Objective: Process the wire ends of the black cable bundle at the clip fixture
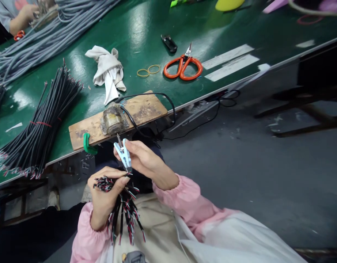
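My left hand (pixel 106 190) is closed round a bunch of black cables (pixel 127 212) whose stripped ends show thin red, white and black wires. Between its thumb and forefinger, one wire end points up toward a light-blue clothespin (pixel 122 154). My right hand (pixel 143 157) pinches this clothespin, which sits at the shaft of a small motor (pixel 113 120). The clothespin's lower tip meets or nearly meets the wire end; I cannot tell which. Under the motor lies a wooden board (pixel 146 109), held at the table edge by a green clamp (pixel 89 144).
On the green table (pixel 141 33) lie orange-handled scissors (pixel 182 68), a black clipper (pixel 169 44), rubber bands (pixel 148 71), a white cloth (pixel 108 71), a tied black cable bundle (pixel 45 120) and long grey cables (pixel 48 47). A co-worker's hand (pixel 26 16) is at the top left.
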The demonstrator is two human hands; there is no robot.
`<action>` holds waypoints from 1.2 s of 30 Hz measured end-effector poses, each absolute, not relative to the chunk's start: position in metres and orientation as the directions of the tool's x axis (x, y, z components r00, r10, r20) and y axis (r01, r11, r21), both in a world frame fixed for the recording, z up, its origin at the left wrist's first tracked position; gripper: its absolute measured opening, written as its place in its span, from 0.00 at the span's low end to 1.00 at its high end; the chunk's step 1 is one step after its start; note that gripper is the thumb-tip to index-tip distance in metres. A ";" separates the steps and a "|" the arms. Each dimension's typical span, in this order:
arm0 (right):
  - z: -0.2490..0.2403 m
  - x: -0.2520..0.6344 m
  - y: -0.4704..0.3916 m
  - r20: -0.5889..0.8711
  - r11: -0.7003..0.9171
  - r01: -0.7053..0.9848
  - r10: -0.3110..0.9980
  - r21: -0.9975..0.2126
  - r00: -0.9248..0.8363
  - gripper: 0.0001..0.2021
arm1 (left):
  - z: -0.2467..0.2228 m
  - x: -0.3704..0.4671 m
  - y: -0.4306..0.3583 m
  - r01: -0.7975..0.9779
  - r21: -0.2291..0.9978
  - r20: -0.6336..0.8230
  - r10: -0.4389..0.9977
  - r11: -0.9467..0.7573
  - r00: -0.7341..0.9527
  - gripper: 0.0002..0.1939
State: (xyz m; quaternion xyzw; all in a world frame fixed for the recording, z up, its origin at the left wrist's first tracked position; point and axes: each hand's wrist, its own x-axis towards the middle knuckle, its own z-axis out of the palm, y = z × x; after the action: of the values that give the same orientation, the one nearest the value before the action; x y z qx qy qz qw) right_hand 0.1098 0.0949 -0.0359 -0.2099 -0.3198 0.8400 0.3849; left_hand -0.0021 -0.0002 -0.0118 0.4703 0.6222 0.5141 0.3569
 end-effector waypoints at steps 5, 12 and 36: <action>-0.035 0.107 0.092 -0.143 -0.556 -0.527 0.763 -0.642 -0.631 0.26 | -0.015 0.001 0.004 0.188 0.981 0.016 0.953 0.043 -0.302 0.01; -0.055 0.112 0.089 -0.235 -0.593 -0.525 0.769 -0.610 -0.595 0.29 | -0.013 0.002 0.003 0.226 0.971 -0.005 0.951 0.079 -0.309 0.05; -0.027 0.147 0.046 0.338 0.323 -0.097 0.903 -0.941 -0.266 0.11 | -0.021 0.011 -0.012 0.042 0.993 -0.097 0.975 0.107 -0.200 0.18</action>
State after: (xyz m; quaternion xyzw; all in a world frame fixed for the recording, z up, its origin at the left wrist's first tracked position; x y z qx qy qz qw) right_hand 0.1473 0.0464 -0.0270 -0.3197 -0.6301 0.4860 0.5144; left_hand 0.0112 -0.0118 -0.0209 0.4345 0.5852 0.5074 0.4595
